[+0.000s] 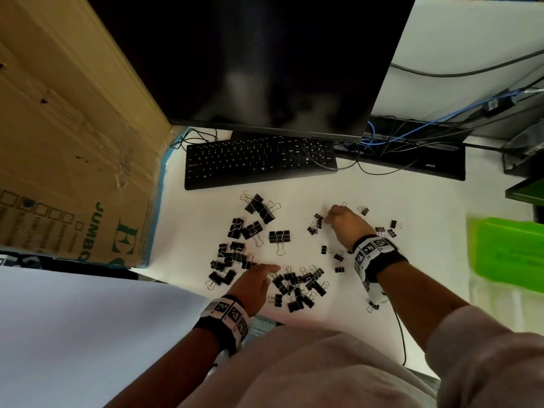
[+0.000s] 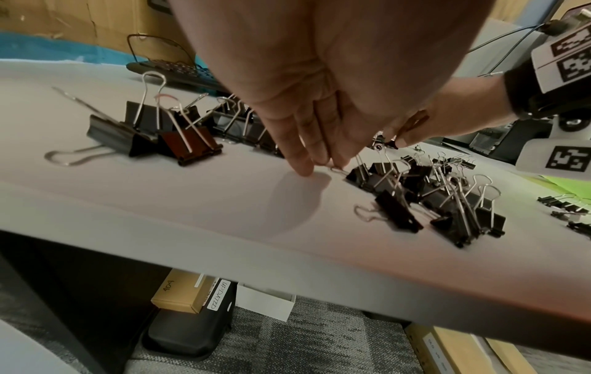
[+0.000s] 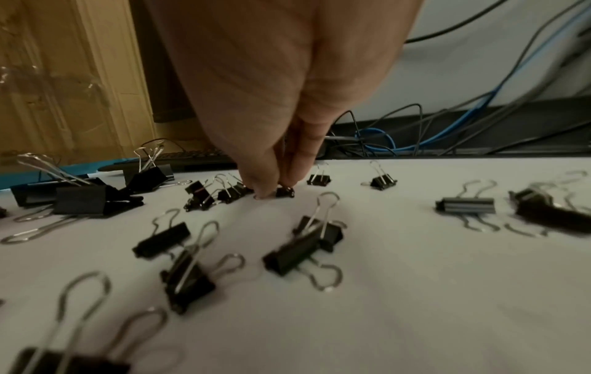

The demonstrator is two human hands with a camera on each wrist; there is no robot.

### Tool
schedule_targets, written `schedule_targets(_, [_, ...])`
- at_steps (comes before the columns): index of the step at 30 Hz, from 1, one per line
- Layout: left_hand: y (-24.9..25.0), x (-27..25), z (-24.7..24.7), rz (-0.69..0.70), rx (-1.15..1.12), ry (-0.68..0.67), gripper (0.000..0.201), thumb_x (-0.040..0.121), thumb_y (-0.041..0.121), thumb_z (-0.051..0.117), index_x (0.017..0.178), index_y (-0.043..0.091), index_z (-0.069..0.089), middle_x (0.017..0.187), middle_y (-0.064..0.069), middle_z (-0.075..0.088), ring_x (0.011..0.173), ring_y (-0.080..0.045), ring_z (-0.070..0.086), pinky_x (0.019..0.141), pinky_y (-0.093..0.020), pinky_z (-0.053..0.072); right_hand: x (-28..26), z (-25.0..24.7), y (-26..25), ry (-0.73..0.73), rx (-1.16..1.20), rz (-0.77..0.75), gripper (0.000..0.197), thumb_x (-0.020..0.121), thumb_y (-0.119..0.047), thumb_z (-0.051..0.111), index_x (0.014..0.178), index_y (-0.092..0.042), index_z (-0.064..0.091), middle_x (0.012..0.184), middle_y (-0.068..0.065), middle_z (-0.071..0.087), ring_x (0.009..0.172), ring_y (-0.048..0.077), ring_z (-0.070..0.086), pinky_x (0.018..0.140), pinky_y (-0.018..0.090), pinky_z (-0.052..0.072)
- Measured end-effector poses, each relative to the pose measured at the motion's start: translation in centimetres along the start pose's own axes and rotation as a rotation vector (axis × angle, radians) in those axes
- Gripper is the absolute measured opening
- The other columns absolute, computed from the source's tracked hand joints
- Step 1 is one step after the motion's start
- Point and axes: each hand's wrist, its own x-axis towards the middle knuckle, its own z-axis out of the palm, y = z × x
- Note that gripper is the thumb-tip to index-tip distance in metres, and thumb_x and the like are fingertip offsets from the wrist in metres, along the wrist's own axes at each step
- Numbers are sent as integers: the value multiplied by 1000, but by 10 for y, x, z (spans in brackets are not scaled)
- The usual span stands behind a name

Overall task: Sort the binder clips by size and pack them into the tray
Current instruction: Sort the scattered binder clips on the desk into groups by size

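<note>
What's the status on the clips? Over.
Right hand pinching small clip. Left hand open, fingers on desk. Green tray unused. Nothing blocking.

White desk (image 1: 382, 195); black keyboard (image 1: 259, 161) at its far side beneath a dark monitor (image 1: 265, 60); large cardboard box (image 1: 67, 136), green print, standing at left; tangle of black and blue cables (image 1: 412, 134) at right rear; under the desk, tan box (image 2: 182, 293), white box (image 2: 265, 303), black case (image 2: 188, 334) on grey carpet.

Black binder clips (image 1: 279, 236), green tray (image 1: 506, 248)
</note>
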Motion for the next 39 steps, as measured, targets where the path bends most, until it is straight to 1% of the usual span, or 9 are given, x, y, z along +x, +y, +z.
schedule_targets(4, [-1,-1,0,0,-32,25,38,95,13,38,130,26,47,133,3,53,124,-12,47,106,-32,39,-8,-2,3,107,58,62,34,80,10,49,103,-7,68,108,9,59,89,32,64,78,37,54])
schedule_targets(7, [3,-1,1,35,-28,56,38,95,12,40,131,23,46,131,2,52,122,-13,46,104,-31,40,-25,-8,-21,204,184,-105,23,86,1,54,98,-11,70,100,5,64,85,22,64,79,34,55])
schedule_targets(12, [7,5,0,52,-15,39,40,94,10,42,133,23,43,130,2,51,121,-12,44,104,-31,39,-51,11,-64,-123,249,-397,29,91,-9,53,114,-23,64,115,-1,63,103,16,59,93,31,49])
schedule_targets(15, [6,6,-2,55,1,14,40,95,11,40,133,24,43,132,2,50,123,-12,44,105,-29,38,-57,11,-52,-113,355,-285,33,93,-7,49,119,-24,61,114,0,64,99,16,60,92,30,48])
schedule_targets(21, [15,0,-4,113,49,3,38,96,11,38,131,23,44,135,4,46,124,-11,42,106,-28,37,-116,-2,35,248,499,189,24,86,-6,62,104,-20,68,96,-4,63,87,15,59,85,37,51])
schedule_targets(25, [45,2,-11,241,38,34,37,97,9,38,130,22,48,132,12,41,118,0,38,101,-10,27,-171,6,69,215,524,376,33,66,-25,83,93,-31,64,89,-14,54,86,16,54,81,34,48])
schedule_targets(28, [73,22,-18,278,4,50,35,96,9,42,127,23,50,128,18,39,114,5,38,97,0,22,-194,19,78,70,442,402,69,55,-38,86,115,-31,53,110,-15,42,101,10,48,84,28,43])
schedule_targets(33, [107,83,-23,228,28,96,48,88,-6,47,130,19,47,135,5,40,123,-10,43,105,-15,26,-198,41,55,-104,510,377,90,52,-39,86,125,-32,34,116,-21,30,104,7,46,80,33,47])
schedule_targets(39, [124,131,-7,-14,328,-220,103,66,6,82,146,23,18,157,-4,6,142,-25,18,115,-39,26,-173,56,22,-91,438,251,60,78,-42,68,127,-25,36,125,-7,38,113,17,46,85,36,47])
